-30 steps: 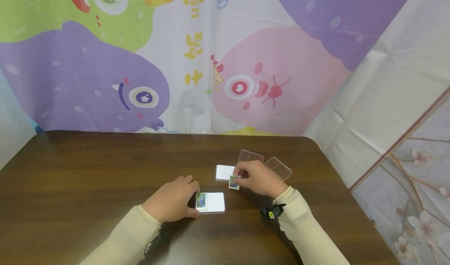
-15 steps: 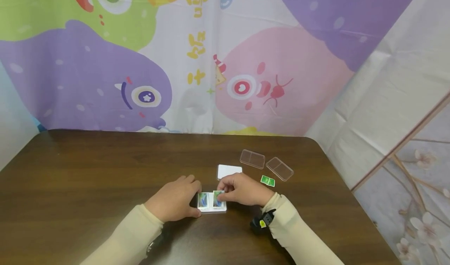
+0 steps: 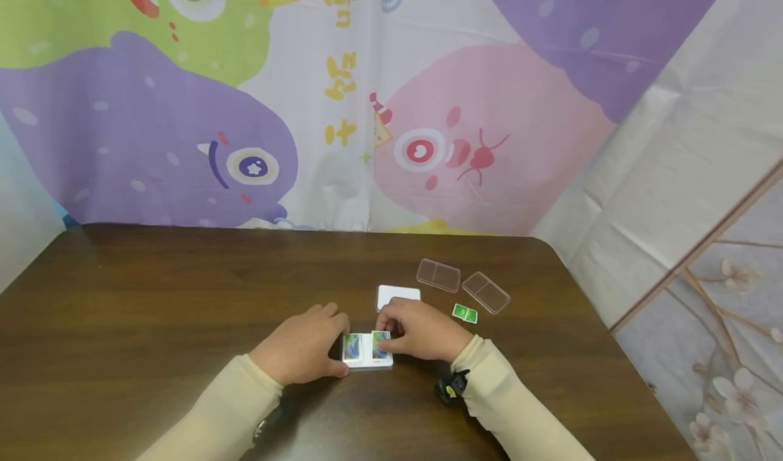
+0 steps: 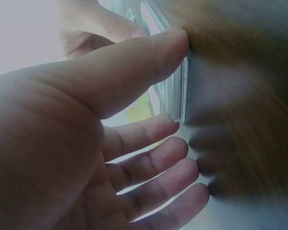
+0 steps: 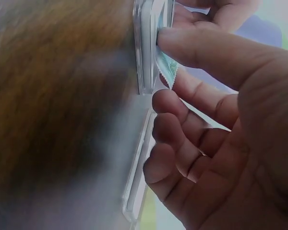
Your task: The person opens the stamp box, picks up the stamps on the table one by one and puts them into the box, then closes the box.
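Brown counter (image 3: 183, 291) below, cartoon-printed cloth (image 3: 520, 100) behind, and the left hand (image 3: 300, 347) grips the flat white case (image 3: 367, 347) at its left end, with the left wrist view alone giving us its layered edge held between thumb and forefinger, other fingers (image 4: 161, 189) slightly apart! Over the right half, beside a matching picture card (image 3: 352, 347), the right hand (image 3: 428, 328) pinches a small card (image 3: 382, 354), whose toothed edge, tilted off the case, only the right wrist view reveals.
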Demonstrator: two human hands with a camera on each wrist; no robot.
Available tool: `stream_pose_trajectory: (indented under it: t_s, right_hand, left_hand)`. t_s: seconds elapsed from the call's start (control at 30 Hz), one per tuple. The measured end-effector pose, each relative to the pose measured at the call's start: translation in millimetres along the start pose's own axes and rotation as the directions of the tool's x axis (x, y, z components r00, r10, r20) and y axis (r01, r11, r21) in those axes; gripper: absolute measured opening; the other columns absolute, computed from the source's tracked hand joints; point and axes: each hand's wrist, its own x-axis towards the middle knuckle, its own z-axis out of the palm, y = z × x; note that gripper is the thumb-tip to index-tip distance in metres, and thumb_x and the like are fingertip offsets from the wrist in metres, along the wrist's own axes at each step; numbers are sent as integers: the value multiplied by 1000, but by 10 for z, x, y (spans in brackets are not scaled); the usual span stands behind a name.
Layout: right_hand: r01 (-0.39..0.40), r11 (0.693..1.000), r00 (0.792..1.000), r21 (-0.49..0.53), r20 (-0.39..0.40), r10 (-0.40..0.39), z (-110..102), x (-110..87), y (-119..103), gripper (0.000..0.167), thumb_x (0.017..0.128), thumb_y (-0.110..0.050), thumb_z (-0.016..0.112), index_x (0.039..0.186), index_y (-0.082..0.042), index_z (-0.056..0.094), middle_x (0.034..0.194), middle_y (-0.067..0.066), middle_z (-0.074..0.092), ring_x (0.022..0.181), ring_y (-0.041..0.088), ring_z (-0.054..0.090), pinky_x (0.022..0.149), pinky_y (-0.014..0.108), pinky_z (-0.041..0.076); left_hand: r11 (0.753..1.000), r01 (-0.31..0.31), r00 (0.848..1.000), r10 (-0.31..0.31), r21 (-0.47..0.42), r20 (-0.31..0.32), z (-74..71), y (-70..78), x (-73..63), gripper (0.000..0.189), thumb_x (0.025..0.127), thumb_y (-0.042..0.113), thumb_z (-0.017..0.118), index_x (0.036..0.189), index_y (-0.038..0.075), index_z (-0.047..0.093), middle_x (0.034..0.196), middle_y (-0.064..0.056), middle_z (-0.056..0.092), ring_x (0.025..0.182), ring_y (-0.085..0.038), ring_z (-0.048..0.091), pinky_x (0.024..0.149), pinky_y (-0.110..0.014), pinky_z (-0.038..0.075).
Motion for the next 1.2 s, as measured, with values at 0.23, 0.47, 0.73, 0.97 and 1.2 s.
stream_pose_trajectory:
  t_s: [0.23, 0.47, 0.73, 0.97, 1.2]
  right_hand:
    - [14, 997, 1000, -77, 4, -14, -20, 0, -5, 15, 93, -25, 79, 103, -16, 75, 93, -4, 62, 82, 8, 55, 74, 24, 48]
    - [10, 993, 1000, -122, 16, -8, -67, -24, -15, 24, 90, -35, 80, 106, -17, 74, 98, -6, 63, 86, 8, 55, 77, 26, 49]
    - [17, 988, 999, -150, 37, -12, -70, -50, -47, 27, 85, -37, 85, 103, -19, 74, 102, -7, 63, 88, 7, 54, 77, 26, 50]
    - [23, 982, 999, -189, 27, -18, -51, -54, -103, 29, 85, -39, 85, 102, -19, 74, 104, -7, 63, 90, 8, 53, 77, 26, 50]
    - [44, 978, 999, -203, 38, -37, -43, -46, -122, 29, 85, -39, 85, 103, -19, 73, 103, -7, 62, 89, 8, 52, 76, 26, 50]
  left_hand:
    - [1000, -9, 1000, 9, 9, -4, -1, -9, 3, 49, 73, 35, 93, 103, 10, 64, 93, 0, 55, 83, -18, 52, 69, -41, 52]
    - [1000, -16, 1000, 16, 12, -8, -12, -5, 5, 48, 73, 35, 93, 102, 10, 64, 93, 0, 54, 83, -19, 53, 70, -41, 52]
    - [1000, -12, 1000, 12, 14, -3, -15, 7, 6, 48, 73, 35, 93, 101, 10, 64, 93, 0, 54, 84, -19, 53, 71, -41, 52]
    - [1000, -9, 1000, 9, 13, -1, -1, 5, 2, 48, 72, 35, 93, 102, 10, 64, 93, 0, 54, 83, -18, 53, 71, -41, 52]
    - [1000, -4, 1000, 4, 21, -4, 9, -1, 4, 49, 73, 36, 93, 102, 9, 64, 93, 0, 54, 83, -17, 52, 70, -40, 52]
